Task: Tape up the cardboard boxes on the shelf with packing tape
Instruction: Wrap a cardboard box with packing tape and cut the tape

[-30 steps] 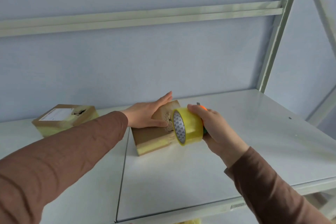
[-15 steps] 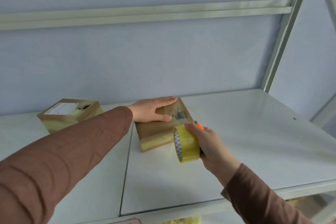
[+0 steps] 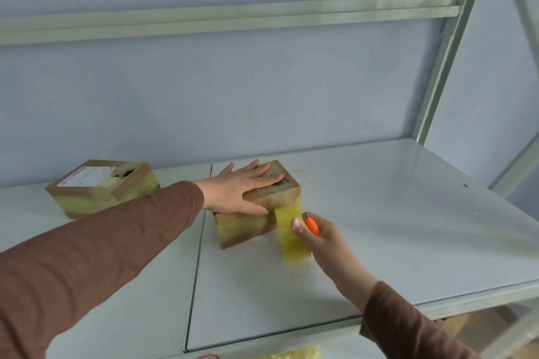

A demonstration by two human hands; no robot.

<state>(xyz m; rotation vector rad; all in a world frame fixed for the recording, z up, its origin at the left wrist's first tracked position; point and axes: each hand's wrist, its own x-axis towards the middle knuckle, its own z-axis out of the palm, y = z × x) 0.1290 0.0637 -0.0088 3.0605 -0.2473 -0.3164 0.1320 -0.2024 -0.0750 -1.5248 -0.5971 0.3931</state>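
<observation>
- Small cardboard box [image 3: 256,213] near the middle of the shelf board [image 3: 379,227], just right of the panel seam [image 3: 201,242], pinned flat under the left hand [image 3: 239,191], fingers straight and spread on top.
- Packing tape roll [image 3: 293,237] gripped in the right hand [image 3: 323,239], fingers curled round it with an orange cutter [image 3: 312,226]; strip already stuck to the box's front edge.
- Likely light and stiff, prone to sliding on the smooth board; best held from the top, as now.
- Tape thin, sticky, apt to wrinkle; taut pull advisable.
- Second taped box [image 3: 102,186] well apart to the left; wide bare board to the right, front edge near.
</observation>
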